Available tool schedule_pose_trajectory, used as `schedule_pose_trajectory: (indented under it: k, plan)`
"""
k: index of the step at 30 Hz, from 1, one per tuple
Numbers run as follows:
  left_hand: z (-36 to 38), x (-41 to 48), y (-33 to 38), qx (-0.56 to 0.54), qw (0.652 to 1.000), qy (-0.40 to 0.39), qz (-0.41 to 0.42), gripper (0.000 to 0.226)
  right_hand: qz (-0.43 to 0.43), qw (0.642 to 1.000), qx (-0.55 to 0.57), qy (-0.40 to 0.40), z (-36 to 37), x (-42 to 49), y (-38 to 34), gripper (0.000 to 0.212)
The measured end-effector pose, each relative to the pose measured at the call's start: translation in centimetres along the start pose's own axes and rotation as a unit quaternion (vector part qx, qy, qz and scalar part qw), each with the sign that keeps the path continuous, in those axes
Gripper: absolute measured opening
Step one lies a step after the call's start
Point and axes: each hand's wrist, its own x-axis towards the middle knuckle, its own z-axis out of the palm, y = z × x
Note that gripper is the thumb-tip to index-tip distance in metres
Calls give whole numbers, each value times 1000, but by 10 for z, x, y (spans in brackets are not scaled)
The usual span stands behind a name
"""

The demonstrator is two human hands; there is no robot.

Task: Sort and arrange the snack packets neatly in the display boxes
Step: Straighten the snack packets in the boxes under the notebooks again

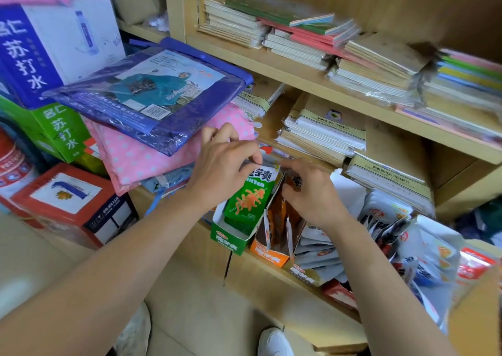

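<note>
A green display box (pixel 229 240) stands on the low wooden shelf (pixel 271 279), holding upright green snack packets (pixel 251 195). My left hand (pixel 225 165) pinches the top edge of the front green packet. Right beside it stands an orange display box (pixel 267 255) with brown-orange packets (pixel 277 214) standing in it. My right hand (pixel 309 190) reaches into the back of the orange box and grips the top of a brown packet there. A loose heap of white and silver snack packets (pixel 388 228) lies to the right on the same shelf.
Stacks of notebooks (pixel 326 135) fill the shelves above. On the left, packaged raincoats (pixel 152 95) lie on pink dotted packs, with soda-water cartons (pixel 54 48) and a red box (pixel 68 201) behind and below. A cardboard box (pixel 475 309) sits at lower right.
</note>
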Motion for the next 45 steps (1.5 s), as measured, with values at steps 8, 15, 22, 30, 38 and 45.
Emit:
schedule_pose_trajectory:
  k: [8, 15, 22, 30, 38, 45]
  plan:
    - [12, -22, -7, 1, 996, -93, 9, 22, -4, 999, -37, 0, 7, 2, -5, 24]
    - [1, -18, -11, -59, 996, -62, 2, 13, -18, 995, -88, 37, 17, 4, -11, 24]
    - [-6, -9, -12, -96, 994, -41, -37, 34, -4, 995, 35, 93, 9, 4, -13, 25]
    - [1, -13, -15, 14, 991, -137, -5, 57, 127, 926, 166, 314, -35, 7, -2, 25]
    - [10, -17, -3, 102, 964, -244, 42, 75, 180, 886, 209, 373, -44, 5, 1, 15]
    - [11, -11, 2, 86, 974, -209, 31, 48, 207, 853, 278, 389, -49, 6, -1, 9]
